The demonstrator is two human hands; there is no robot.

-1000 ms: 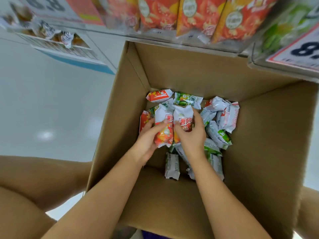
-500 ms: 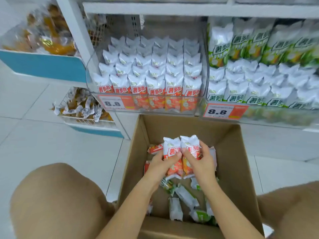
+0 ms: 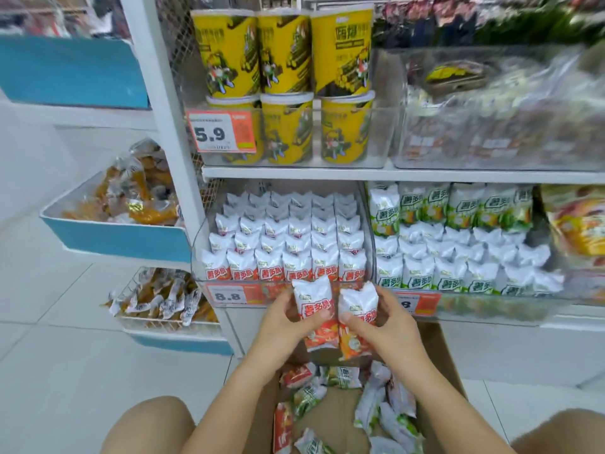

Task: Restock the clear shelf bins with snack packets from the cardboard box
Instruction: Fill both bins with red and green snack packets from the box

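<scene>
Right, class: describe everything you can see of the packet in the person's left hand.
The left-hand packet is a small sealed pillow pouch of glossy film, white on top with a red label band and orange-red print below. Its top edge is crimped and slightly notched. It is held upright, label toward the camera, above the cardboard box and in front of the red-packet bin. The left hand grips its left edge, thumb across the front. Its right edge sits against the right hand's packet.

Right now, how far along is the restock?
The red-packet bin already looks nearly full, with rows of packets standing upright. In hand: the left hand holds one red packet and the right hand another, raised in front of that bin. Left: loose red and green packets lie in the cardboard box.
</scene>
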